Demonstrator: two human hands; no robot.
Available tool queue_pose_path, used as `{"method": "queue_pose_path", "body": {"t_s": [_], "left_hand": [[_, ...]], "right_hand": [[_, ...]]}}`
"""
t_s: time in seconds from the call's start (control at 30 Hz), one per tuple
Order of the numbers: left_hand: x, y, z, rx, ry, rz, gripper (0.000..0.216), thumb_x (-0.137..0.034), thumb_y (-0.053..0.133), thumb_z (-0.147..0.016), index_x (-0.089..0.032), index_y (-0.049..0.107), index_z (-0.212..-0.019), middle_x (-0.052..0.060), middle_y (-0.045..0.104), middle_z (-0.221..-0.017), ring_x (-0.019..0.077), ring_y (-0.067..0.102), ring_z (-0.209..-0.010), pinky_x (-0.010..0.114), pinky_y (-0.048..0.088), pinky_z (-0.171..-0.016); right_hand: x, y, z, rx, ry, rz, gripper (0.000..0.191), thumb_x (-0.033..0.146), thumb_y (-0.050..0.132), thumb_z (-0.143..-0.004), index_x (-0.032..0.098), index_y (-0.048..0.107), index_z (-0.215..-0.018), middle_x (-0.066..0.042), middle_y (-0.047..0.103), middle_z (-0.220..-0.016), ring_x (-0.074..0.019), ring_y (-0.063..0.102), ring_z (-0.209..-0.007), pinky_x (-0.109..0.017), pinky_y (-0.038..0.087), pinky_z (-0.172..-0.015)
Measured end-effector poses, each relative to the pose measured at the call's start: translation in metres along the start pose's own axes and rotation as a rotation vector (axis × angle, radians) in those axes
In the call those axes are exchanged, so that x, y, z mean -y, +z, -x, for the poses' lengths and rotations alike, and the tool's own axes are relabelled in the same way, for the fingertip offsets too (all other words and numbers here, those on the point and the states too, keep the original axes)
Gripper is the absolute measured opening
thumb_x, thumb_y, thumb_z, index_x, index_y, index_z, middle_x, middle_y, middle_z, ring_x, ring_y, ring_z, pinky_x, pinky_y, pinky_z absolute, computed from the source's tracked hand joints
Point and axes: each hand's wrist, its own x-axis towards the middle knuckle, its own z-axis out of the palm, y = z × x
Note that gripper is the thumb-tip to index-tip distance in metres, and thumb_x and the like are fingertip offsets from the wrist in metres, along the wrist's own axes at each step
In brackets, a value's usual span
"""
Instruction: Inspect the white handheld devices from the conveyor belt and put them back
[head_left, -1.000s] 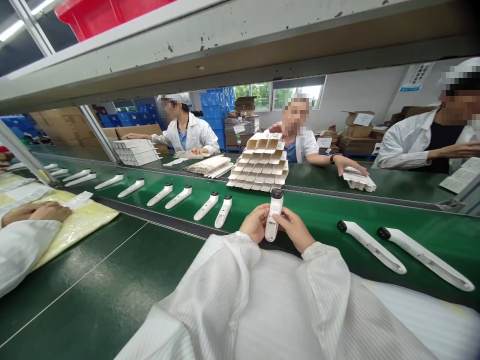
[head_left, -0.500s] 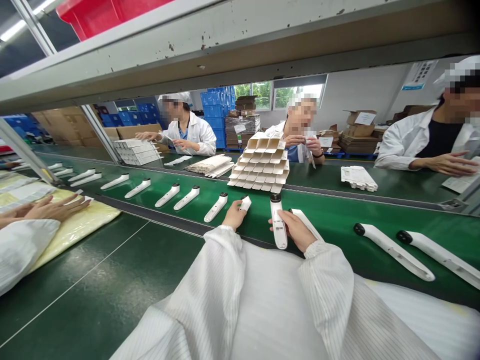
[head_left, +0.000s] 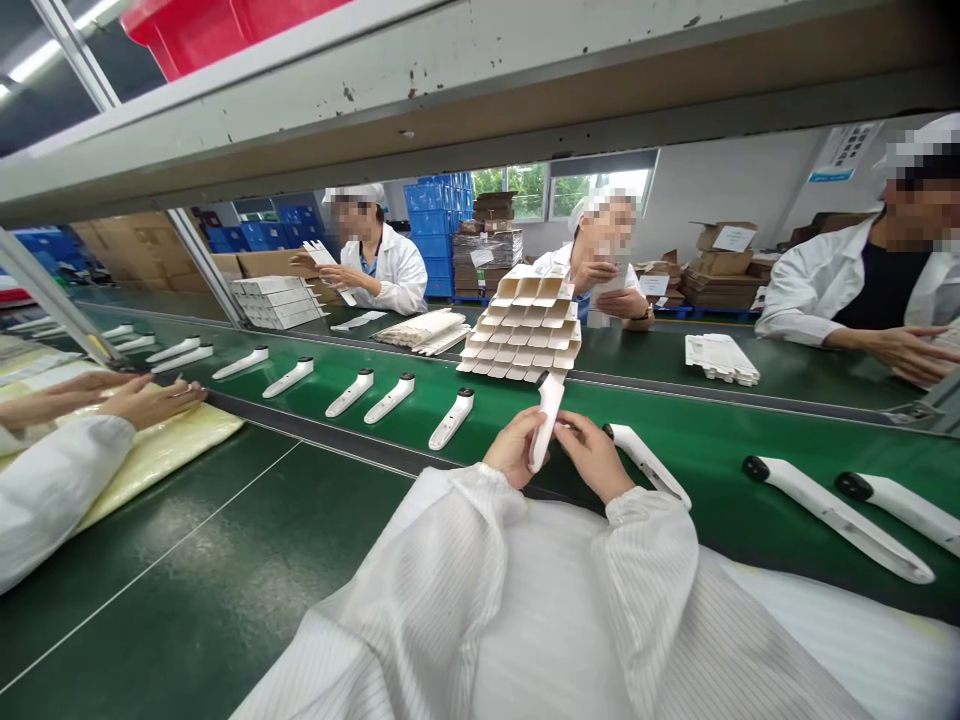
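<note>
We've got a white handheld device (head_left: 546, 420) pinched between our left hand (head_left: 516, 448) and right hand (head_left: 592, 455), tilted over the green belt (head_left: 697, 432), with another device (head_left: 645, 462) lying just beside our right hand.

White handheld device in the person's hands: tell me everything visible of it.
The white handheld device has a long, smooth, plastic-looking body with a dark tip at its far end. It stands tilted, tip up, above the green conveyor belt, held between the left hand and the right hand.
</note>
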Motion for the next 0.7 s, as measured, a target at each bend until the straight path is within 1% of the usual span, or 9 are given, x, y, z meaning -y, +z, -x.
{"method": "queue_pose_path", "body": {"t_s": [0.13,0.23,0.3,0.37,0.43,0.5,0.57,0.63,0.7], "left_hand": [[0.005,0.000,-0.003,0.012,0.108,0.024,0.035,-0.014,0.067,-0.065,-0.017,0.054,-0.097,0.000,0.059,-0.072,0.0105,0.055,-0.063,0.021,0.042,-0.057],[0.008,-0.001,-0.006,0.011,0.108,-0.010,0.031,-0.015,0.064,-0.065,-0.017,0.054,-0.094,0.001,0.059,-0.073,0.0116,0.056,-0.065,0.024,0.043,-0.063],[0.006,-0.003,-0.008,-0.007,0.110,-0.095,0.022,-0.021,0.060,-0.071,-0.017,0.055,-0.092,0.003,0.059,-0.078,0.0128,0.056,-0.069,0.025,0.044,-0.065],[0.000,-0.011,-0.010,-0.074,0.169,-0.340,0.019,-0.027,0.053,-0.077,-0.017,0.057,-0.094,0.006,0.061,-0.088,0.0165,0.058,-0.080,0.029,0.044,-0.070],[-0.010,-0.023,-0.013,-0.216,0.317,-0.764,0.025,-0.027,0.052,-0.079,-0.018,0.058,-0.102,0.010,0.060,-0.104,0.0226,0.055,-0.099,0.034,0.043,-0.080],[-0.021,-0.040,-0.015,-0.408,0.440,-1.236,0.038,-0.020,0.057,-0.075,-0.018,0.055,-0.112,0.014,0.054,-0.120,0.0289,0.045,-0.117,0.041,0.037,-0.092],[-0.029,-0.056,-0.018,-0.506,0.364,-1.557,0.048,-0.012,0.058,-0.071,-0.017,0.053,-0.119,0.017,0.052,-0.124,0.0332,0.040,-0.121,0.046,0.033,-0.095],[-0.033,-0.067,-0.022,-0.492,0.248,-1.635,0.052,-0.007,0.056,-0.069,-0.016,0.052,-0.121,0.018,0.055,-0.120,0.0332,0.043,-0.118,0.045,0.035,-0.093],[-0.033,-0.068,-0.025,-0.433,0.217,-1.455,0.053,-0.008,0.055,-0.070,-0.016,0.050,-0.122,0.016,0.058,-0.115,0.0287,0.050,-0.111,0.037,0.040,-0.087]], "right_hand": [[0.010,-0.001,0.002,0.127,0.136,-0.393,0.041,0.045,0.063,-0.069,0.022,0.062,-0.103,-0.006,0.064,-0.107,-0.0229,0.059,-0.096,-0.034,0.049,-0.074],[0.015,-0.002,0.005,0.150,0.189,-0.443,0.042,0.043,0.071,-0.064,0.021,0.063,-0.100,-0.004,0.067,-0.093,-0.0205,0.059,-0.088,-0.033,0.049,-0.076],[0.017,-0.002,0.007,0.149,0.221,-0.460,0.042,0.043,0.073,-0.062,0.021,0.064,-0.096,-0.003,0.066,-0.089,-0.0192,0.058,-0.085,-0.032,0.049,-0.073],[0.016,-0.003,0.008,0.156,0.240,-0.490,0.038,0.046,0.071,-0.064,0.021,0.065,-0.092,-0.003,0.065,-0.090,-0.0184,0.057,-0.085,-0.030,0.049,-0.071],[0.015,-0.004,0.008,0.156,0.261,-0.508,0.036,0.050,0.068,-0.067,0.021,0.065,-0.088,-0.003,0.064,-0.090,-0.0180,0.055,-0.086,-0.028,0.048,-0.067],[0.013,-0.004,0.008,0.161,0.280,-0.514,0.035,0.052,0.066,-0.070,0.022,0.065,-0.087,-0.002,0.064,-0.090,-0.0179,0.056,-0.087,-0.026,0.048,-0.065],[0.014,-0.005,0.009,0.175,0.290,-0.515,0.033,0.051,0.064,-0.072,0.022,0.065,-0.087,-0.002,0.065,-0.090,-0.0178,0.057,-0.087,-0.026,0.048,-0.066],[0.016,-0.005,0.010,0.193,0.306,-0.506,0.030,0.050,0.062,-0.075,0.023,0.064,-0.088,-0.002,0.066,-0.091,-0.0175,0.059,-0.086,-0.027,0.048,-0.068],[0.018,-0.005,0.010,0.202,0.338,-0.471,0.028,0.048,0.057,-0.079,0.022,0.061,-0.088,-0.004,0.068,-0.093,-0.0173,0.062,-0.082,-0.028,0.049,-0.069]]}}
